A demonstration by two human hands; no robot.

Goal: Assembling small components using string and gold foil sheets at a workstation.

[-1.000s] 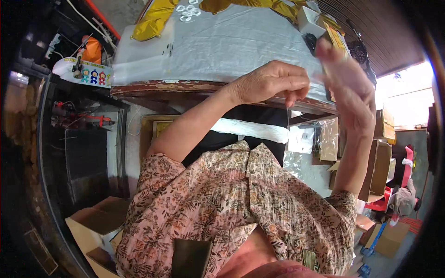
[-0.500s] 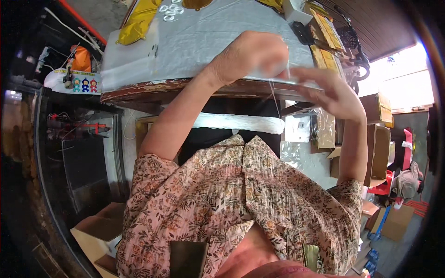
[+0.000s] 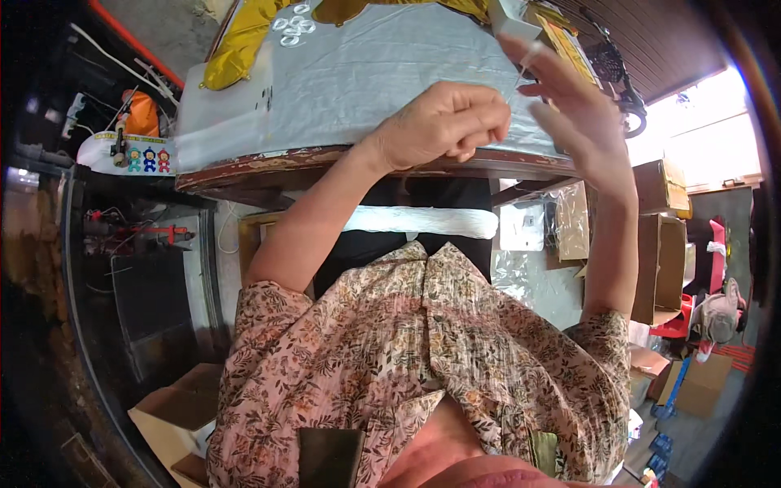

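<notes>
My left hand point(image 3: 455, 124) is closed above the table's near edge, its fingers curled in; whatever they hold is hidden. Up and to the right, my right hand point(image 3: 587, 122) is raised and blurred by motion, with the thumb apart from the stretched fingers. A thin white string point(image 3: 529, 63) hangs at its fingertips and seems caught between them. Across my lap lies a long white bundle of strands point(image 3: 419, 220). On the far part of the table sit several small white coils point(image 3: 294, 26).
The table point(image 3: 366, 89) has a grey-white cover and a worn brown edge. Gold foil pieces point(image 3: 232, 61) lie along its far side. A white box point(image 3: 514, 20) stands at far right. Cardboard boxes point(image 3: 657, 260) are stacked right of me; another open carton point(image 3: 175, 407) is at lower left.
My right hand has swung up and away from my left hand, carrying the string. My left hand has dropped slightly nearer and turned, its curled fingers now showing.
</notes>
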